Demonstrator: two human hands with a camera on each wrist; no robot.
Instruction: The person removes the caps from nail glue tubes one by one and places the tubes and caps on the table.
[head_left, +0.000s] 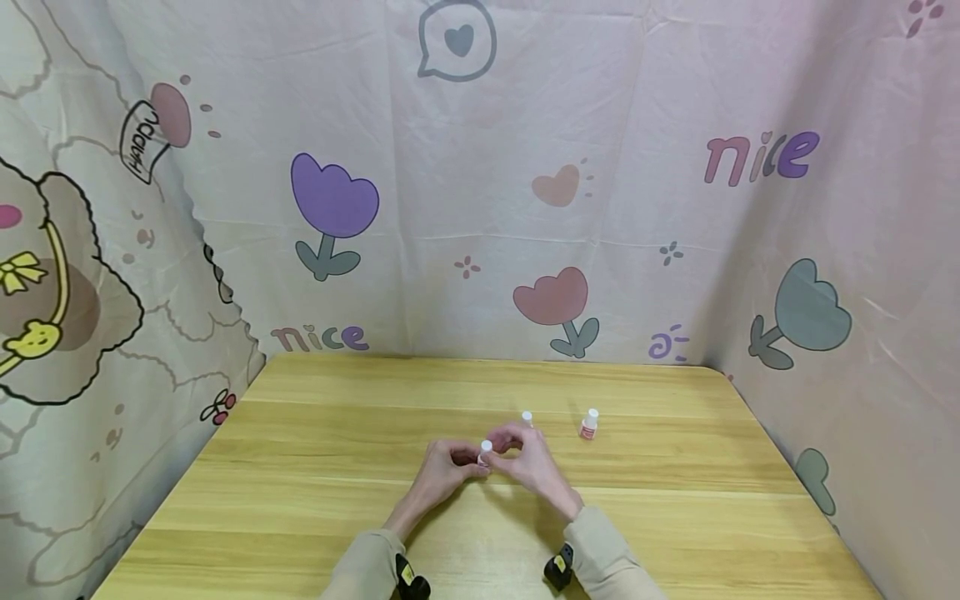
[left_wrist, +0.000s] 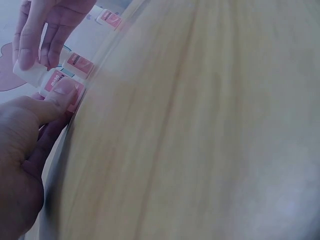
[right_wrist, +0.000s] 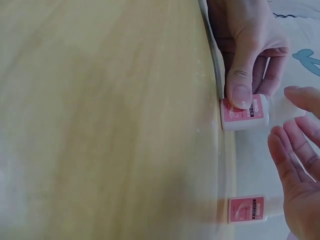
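Note:
Near the middle of the table, my left hand (head_left: pixel 441 472) pinches the body of a small white bottle (head_left: pixel 486 450) with a pink label. In the right wrist view the bottle (right_wrist: pixel 243 120) stands upright on the tabletop, the left thumb pressed over its label. My right hand (head_left: pixel 529 460) has thumb and fingers at the white cap (right_wrist: pixel 286 111), pinching it from both sides. Just behind the right hand stands a second such bottle (head_left: pixel 527 416), partly hidden in the head view; its pink label (left_wrist: pixel 80 65) shows in the left wrist view.
A third matching bottle (head_left: pixel 589 425) stands capped to the right of the hands. The wooden table (head_left: pixel 337 408) reaches back to a printed cloth (head_left: pixel 450 183), which also hangs along both sides. Each sleeve carries a black wrist camera (head_left: pixel 558 568).

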